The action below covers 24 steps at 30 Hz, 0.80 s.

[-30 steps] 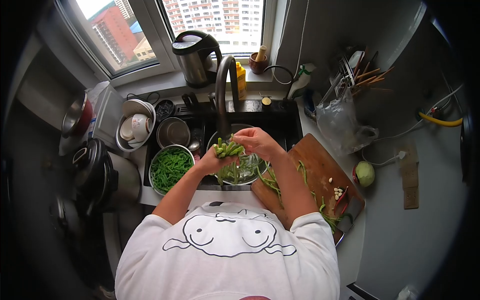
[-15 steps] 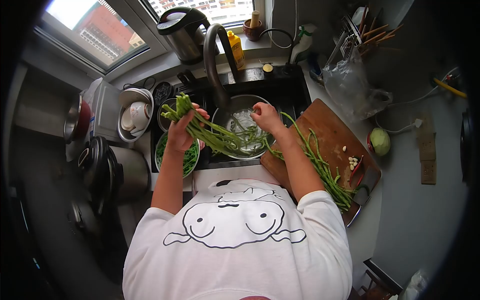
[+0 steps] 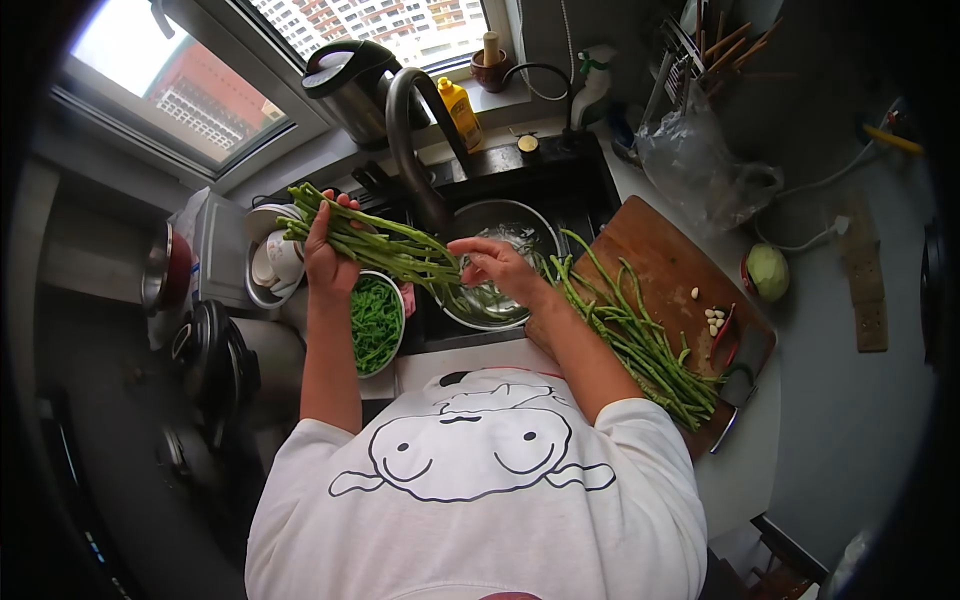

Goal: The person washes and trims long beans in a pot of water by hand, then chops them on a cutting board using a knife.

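Beans [image 3: 385, 245] slanting between two hands

The left hand [image 3: 328, 255] is closed round their left end near the sink's [image 3: 565, 172] left edge, greens [image 3: 377, 325] below. They slope rightward, over the basin's [image 3: 540, 225] left rim, to the right hand [image 3: 495, 268], half-curled, hold unclear. More beans [image 3: 640, 350] line the board's [image 3: 655, 245] near-left edge.

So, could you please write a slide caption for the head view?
Left hand gripping a bunch of green beans, right hand by its far end, more beans on a cutting board.
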### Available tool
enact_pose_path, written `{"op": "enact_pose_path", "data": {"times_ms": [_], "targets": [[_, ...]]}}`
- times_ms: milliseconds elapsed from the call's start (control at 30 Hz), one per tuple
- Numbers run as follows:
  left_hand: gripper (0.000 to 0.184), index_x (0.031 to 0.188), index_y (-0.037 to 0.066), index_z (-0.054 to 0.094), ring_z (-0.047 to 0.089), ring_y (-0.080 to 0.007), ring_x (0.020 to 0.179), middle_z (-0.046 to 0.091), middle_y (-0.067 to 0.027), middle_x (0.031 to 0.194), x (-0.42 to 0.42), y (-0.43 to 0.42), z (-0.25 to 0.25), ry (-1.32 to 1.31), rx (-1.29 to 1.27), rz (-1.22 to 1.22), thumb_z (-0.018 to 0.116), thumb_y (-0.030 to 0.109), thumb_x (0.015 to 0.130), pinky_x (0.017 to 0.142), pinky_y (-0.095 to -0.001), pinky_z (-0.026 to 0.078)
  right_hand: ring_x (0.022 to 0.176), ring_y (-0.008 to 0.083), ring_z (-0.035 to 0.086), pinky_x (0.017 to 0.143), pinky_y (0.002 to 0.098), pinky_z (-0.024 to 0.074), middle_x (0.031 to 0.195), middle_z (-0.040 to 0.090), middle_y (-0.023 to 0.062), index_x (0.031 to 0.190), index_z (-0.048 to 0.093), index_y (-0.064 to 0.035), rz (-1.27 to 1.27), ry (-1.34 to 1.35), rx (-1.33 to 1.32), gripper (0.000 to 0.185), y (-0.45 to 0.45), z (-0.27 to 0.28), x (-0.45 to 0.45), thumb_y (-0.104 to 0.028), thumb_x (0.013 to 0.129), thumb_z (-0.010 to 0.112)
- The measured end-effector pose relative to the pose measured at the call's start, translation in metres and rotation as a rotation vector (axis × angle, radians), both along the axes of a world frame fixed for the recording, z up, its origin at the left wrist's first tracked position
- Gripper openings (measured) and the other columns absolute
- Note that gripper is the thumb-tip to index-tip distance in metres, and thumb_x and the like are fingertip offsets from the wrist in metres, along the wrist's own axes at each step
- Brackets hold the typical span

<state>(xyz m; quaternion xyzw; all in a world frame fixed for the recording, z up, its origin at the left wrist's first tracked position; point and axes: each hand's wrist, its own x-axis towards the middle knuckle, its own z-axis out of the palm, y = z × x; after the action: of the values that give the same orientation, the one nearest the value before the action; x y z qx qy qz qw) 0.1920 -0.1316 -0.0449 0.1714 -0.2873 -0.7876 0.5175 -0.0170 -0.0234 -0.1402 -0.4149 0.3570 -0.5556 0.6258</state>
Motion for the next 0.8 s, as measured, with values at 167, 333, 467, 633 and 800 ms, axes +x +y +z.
{"op": "enact_pose_path", "data": {"times_ms": [167, 333, 467, 633, 800], "targets": [[0.017, 0.102, 0.007, 0.048, 0.052, -0.0195, 0.089, 0.056, -0.0071, 0.093, 0.001, -0.007, -0.003, -0.017, 0.079, 0.114, 0.046, 0.016, 0.087, 0.069, -0.0274, 0.045, 0.072, 0.0083, 0.054, 0.066, 0.0225, 0.0467, 0.084, 0.055, 0.0031, 0.11, 0.051, -0.0007, 0.224, -0.378, 0.139, 0.029, 0.0, 0.003, -0.004, -0.012, 0.085, 0.044], [0.017, 0.1, 0.007, 0.049, 0.052, -0.0191, 0.088, 0.056, -0.0066, 0.092, -0.001, -0.009, -0.001, -0.091, 0.131, 0.26, 0.048, 0.016, 0.086, 0.069, -0.0276, 0.045, 0.069, 0.0135, 0.055, 0.063, 0.0281, 0.0461, 0.076, 0.053, 0.0038, 0.095, 0.055, -0.0012, 0.165, -0.092, 0.012, 0.02, -0.002, 0.017, -0.004, -0.017, 0.083, 0.05], [0.017, 0.1, 0.006, 0.049, 0.053, -0.0184, 0.084, 0.056, -0.0061, 0.089, 0.004, -0.008, -0.005, 0.006, 0.071, 0.2, 0.049, 0.015, 0.085, 0.069, -0.0281, 0.044, 0.063, 0.017, 0.053, 0.058, 0.0314, 0.044, 0.07, 0.05, 0.0068, 0.081, 0.052, -0.0017, -0.307, 0.661, -0.281, 0.017, -0.01, 0.022, 0.007, -0.019, 0.082, 0.052], [0.017, 0.101, 0.007, 0.049, 0.052, -0.0175, 0.08, 0.056, -0.0045, 0.08, -0.031, 0.023, -0.002, -0.14, 0.087, 0.268, 0.048, 0.016, 0.086, 0.068, -0.0264, 0.043, 0.05, 0.0219, 0.047, 0.049, 0.0356, 0.0409, 0.057, 0.044, 0.0104, 0.069, 0.046, -0.0023, -0.744, 0.427, 0.007, 0.019, -0.039, -0.007, 0.018, -0.017, 0.081, 0.048], [0.018, 0.102, 0.006, 0.05, 0.053, -0.0178, 0.081, 0.056, -0.0043, 0.081, -0.037, 0.026, -0.013, -0.104, 0.099, 0.212, 0.048, 0.015, 0.086, 0.069, -0.0261, 0.043, 0.049, 0.025, 0.049, 0.047, 0.0373, 0.0415, 0.058, 0.049, 0.0104, 0.061, 0.043, -0.0052, -0.871, 0.644, -0.027, 0.021, -0.049, -0.028, 0.025, -0.017, 0.076, 0.05]]}}
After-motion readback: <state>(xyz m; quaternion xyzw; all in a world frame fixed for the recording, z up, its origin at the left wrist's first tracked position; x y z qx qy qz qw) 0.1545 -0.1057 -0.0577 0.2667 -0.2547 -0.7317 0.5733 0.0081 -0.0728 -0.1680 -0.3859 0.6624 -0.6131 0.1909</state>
